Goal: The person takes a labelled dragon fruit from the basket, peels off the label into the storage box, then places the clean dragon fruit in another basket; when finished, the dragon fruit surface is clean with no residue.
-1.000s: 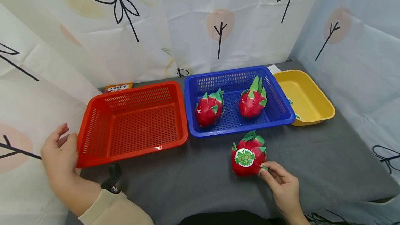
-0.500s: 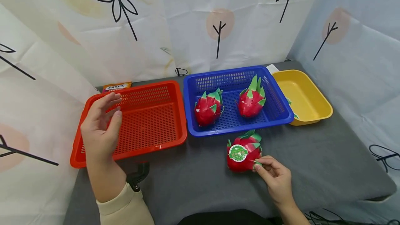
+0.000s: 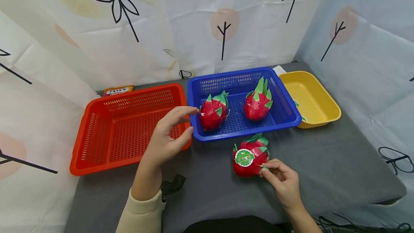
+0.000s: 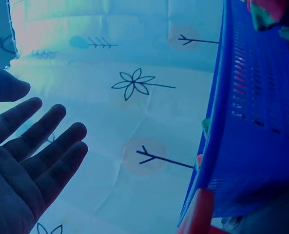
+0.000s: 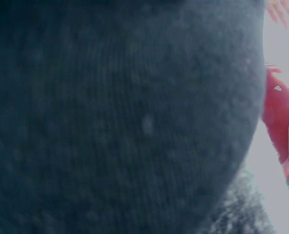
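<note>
In the head view my right hand (image 3: 283, 182) pinches the lower right tip of a red dragon fruit (image 3: 250, 158) with green leaf tips and a round green-and-white sticker. That fruit is on the grey table in front of the blue basket (image 3: 249, 130). My left hand (image 3: 168, 136) is over the right side of the red basket (image 3: 97, 164), thumb and fingers apart, holding nothing. Inside the blue basket are two more dragon fruits, a left one (image 3: 213, 113) nearest my left fingertips and a right one (image 3: 257, 105). The left wrist view shows the left hand (image 4: 32, 161) with fingers spread.
A yellow tub (image 3: 318, 107) stands right of the blue basket, with green-and-white stickers at its left side. Behind the red basket lies an orange snack packet (image 3: 118, 90). Patterned white cloth (image 3: 194, 28) hangs behind and beside the grey table (image 3: 207, 193).
My left hand has moved right, from the red basket's left edge across to its right side near the blue basket. The red basket has shifted slightly left. My right hand still pinches the dragon fruit.
</note>
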`<state>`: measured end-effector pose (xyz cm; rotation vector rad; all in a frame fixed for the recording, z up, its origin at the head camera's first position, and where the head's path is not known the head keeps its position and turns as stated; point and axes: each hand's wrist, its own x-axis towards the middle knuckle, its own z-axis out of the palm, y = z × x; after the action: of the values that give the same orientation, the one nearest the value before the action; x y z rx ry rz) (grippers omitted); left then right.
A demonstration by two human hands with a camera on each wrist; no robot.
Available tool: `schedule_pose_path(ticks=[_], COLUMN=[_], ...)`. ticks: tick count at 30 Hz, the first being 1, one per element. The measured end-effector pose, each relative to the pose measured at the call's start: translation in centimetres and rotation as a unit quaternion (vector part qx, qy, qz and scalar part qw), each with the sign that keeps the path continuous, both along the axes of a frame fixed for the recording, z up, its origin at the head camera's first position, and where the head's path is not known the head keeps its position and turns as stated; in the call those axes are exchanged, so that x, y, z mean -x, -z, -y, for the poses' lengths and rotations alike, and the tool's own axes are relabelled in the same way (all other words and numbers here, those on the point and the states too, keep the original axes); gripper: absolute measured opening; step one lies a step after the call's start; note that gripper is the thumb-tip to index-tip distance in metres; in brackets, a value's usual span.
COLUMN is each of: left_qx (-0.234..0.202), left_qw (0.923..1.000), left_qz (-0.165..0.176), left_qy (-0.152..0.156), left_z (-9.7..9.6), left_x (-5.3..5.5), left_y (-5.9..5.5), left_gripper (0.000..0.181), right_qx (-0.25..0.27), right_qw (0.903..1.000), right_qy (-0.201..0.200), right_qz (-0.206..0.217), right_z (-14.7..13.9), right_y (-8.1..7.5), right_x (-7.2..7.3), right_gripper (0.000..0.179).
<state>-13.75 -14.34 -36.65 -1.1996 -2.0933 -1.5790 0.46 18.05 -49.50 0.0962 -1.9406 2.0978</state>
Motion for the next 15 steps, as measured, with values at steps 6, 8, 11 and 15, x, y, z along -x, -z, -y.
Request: schedule_pose_path(ticks=[6,8,11,15], left_qx=[0.031,0.044,0.072,0.12], left_qw=[0.9977,0.9948,0.9885,0.9807], left_qz=[0.033,0.046,0.06,0.05], left_qy=[0.052,0.078,0.118,0.146], left_z=[-2.3,-3.2,-4.5,-6.3], left_x=[-0.6,-0.8,-1.1,-1.7], left_y=[0.9,1.1,1.8,2.7], left_gripper=[0.047,0.048,0.05,0.052], right_qx=[0.001,0.001,0.007,0.022], right_qw=[0.9998,0.9996,0.9988,0.9968], right_qy=[-0.012,-0.015,-0.024,-0.033], right_qz=[-0.015,-0.022,-0.043,-0.069], right_z=[-0.1,-0.1,-0.1,-0.1], right_y=[0.3,0.4,0.5,0.4], right_x=[0.1,0.2,0.3,0.4], right_gripper=[0.01,0.01,0.01,0.008])
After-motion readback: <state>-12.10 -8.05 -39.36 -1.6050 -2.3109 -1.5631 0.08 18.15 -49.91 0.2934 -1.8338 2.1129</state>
